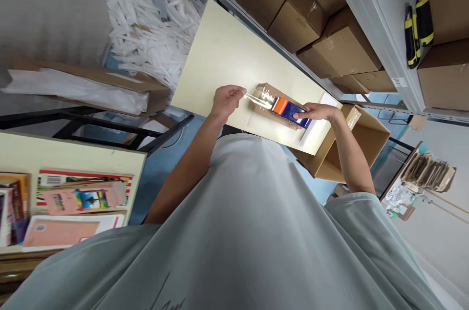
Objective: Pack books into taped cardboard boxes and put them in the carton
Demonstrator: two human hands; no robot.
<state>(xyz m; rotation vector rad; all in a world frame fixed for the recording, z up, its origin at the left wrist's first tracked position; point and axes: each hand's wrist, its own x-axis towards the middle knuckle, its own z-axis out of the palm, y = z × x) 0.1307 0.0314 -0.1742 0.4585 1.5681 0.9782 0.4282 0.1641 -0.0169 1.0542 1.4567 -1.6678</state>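
Observation:
My right hand [317,111] grips a dark blue and orange tape dispenser [291,112], thumb on top. From its orange end a shiny clear strip of tape [258,100] stretches left to my left hand [227,100], which pinches the strip's end between thumb and fingers. Beneath the dispenser and strip lies a brown cardboard package [280,93] with glossy, crinkled clear tape or film at its left end. It rests on a pale yellow tabletop [223,46]. Part of the package is hidden by the dispenser.
Cardboard boxes [348,49] line the shelf behind the table. An open carton [361,141] stands right of it. White paper strips [150,17] are heaped at the far left. Books and pink packets [86,197] lie on another table. Yellow-black cutters [412,36] sit on the shelf.

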